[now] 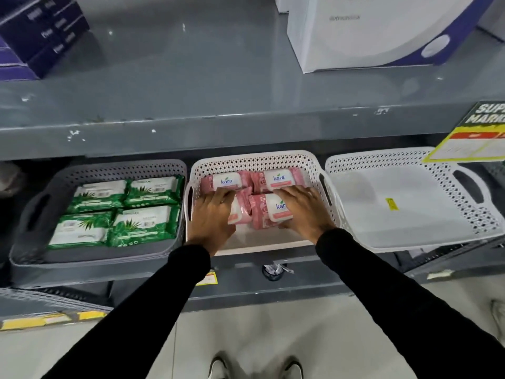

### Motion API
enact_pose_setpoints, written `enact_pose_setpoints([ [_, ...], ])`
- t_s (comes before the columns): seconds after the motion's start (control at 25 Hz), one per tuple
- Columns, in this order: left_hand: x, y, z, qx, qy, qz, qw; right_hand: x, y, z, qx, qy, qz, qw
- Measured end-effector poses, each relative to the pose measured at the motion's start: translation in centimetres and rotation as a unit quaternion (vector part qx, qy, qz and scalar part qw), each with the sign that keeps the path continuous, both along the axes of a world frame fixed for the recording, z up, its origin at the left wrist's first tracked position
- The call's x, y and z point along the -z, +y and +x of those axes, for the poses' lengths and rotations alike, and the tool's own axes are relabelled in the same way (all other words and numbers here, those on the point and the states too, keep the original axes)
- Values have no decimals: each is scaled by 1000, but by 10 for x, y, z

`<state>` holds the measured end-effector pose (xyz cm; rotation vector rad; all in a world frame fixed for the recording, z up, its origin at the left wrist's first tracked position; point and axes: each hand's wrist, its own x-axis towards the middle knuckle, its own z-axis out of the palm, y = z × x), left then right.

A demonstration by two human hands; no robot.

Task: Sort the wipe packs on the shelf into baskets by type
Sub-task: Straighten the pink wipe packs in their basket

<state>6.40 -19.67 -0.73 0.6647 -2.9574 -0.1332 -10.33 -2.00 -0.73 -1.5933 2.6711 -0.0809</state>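
Observation:
Three baskets stand side by side on the lower shelf. The grey basket (pixel 32 258) on the left holds several green wipe packs (pixel 120 212). The pale pink middle basket (pixel 254 162) holds several pink "kara" wipe packs (pixel 278 177). My left hand (pixel 211 214) lies over the front left pink pack (pixel 240 209), thumb under its near edge. My right hand (pixel 303 209) grips the front right pink pack (pixel 270 214) the same way. The white basket (pixel 410 160) on the right has no packs in it.
A grey upper shelf (pixel 191 77) overhangs the baskets, with dark purple boxes (pixel 41 31) at its left and a white box (pixel 369 31) at its right. A yellow price sign (pixel 475 132) hangs over the white basket's far corner. My shoes (pixel 257 367) show on the floor.

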Motion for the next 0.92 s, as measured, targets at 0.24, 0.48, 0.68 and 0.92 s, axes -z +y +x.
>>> enact_pose_setpoints([
  [0.24,-5,-3,5,22,-21,65,997,-12,16,-5,-19,-69,38,997],
  [0.48,-2,-2,7,45,-51,128,989,-7,17,-2,-24,-106,62,992],
  [0.68,-4,3,6,29,40,101,994,-13,8,-1,-10,-149,-1,989],
  [0.92,-6,-7,-31,-22,125,69,989,-11,-39,-2,43,-58,-151,986],
])
